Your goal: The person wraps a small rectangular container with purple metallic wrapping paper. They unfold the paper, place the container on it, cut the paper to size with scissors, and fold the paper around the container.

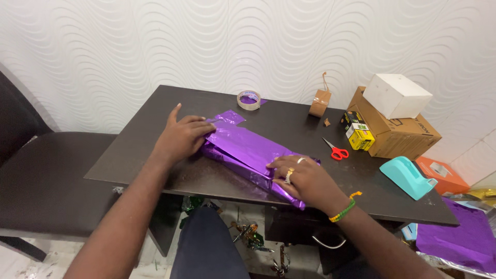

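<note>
Pressing flat, my left hand [181, 137] and right hand [305, 178], fingers spread, hold the purple wrapped package [248, 155]. Its long axis runs diagonally, far-left to near-right.

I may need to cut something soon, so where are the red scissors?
In the head view, the red-handled scissors lie on the dark table, to the right of the purple-wrapped package, just left of the small yellow box.

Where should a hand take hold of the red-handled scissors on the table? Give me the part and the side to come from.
Grip the red loops of the scissors, coming from the near right. They lie flat on the dark table with the handles toward the near edge and the blades pointing away to the left, so the loops are the closer, safer end. The right hand, resting on the purple-wrapped package, is nearest.
</note>
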